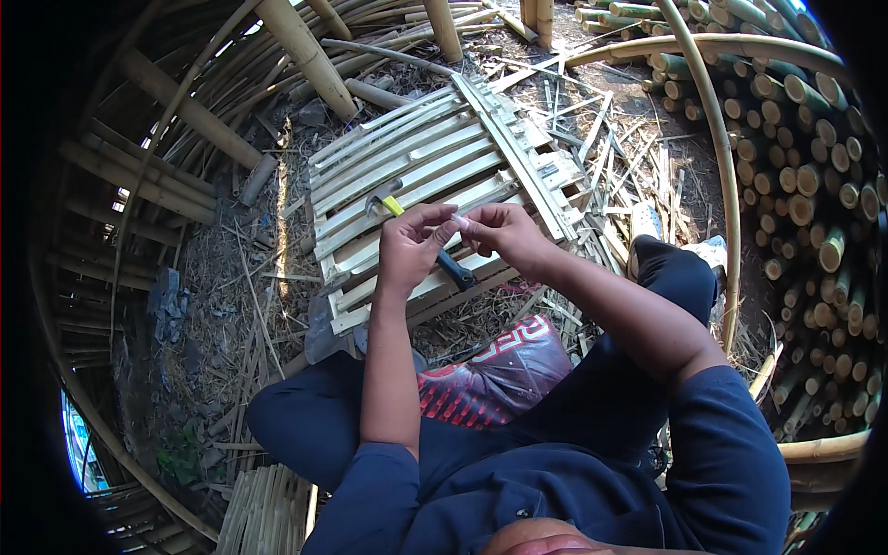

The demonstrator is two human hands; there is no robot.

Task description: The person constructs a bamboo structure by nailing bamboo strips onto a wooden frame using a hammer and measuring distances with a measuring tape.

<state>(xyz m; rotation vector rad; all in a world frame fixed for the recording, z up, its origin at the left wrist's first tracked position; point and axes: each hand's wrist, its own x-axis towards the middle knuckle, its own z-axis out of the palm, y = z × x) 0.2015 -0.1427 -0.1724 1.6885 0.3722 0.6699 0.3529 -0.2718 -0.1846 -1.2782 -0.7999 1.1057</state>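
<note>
My left hand (413,248) and my right hand (511,239) meet above a slatted bamboo panel (365,171). Their fingertips are closed together round a small whitish thing (461,223), too small to name. Beneath them a hammer (392,205) with a yellow and dark handle lies across the slats. Part of its handle is hidden behind my left hand. The panel has pale parallel strips and a crosspiece (513,153) near its right side. It lies just beyond my bent legs.
Cut bamboo poles (805,176) are stacked at the right, behind a curved pole (717,139). Loose strips (601,139) litter the ground past the panel. A printed sack (509,370) lies between my legs. Bamboo posts (310,55) stand at the far left. A slat bundle (265,509) lies near left.
</note>
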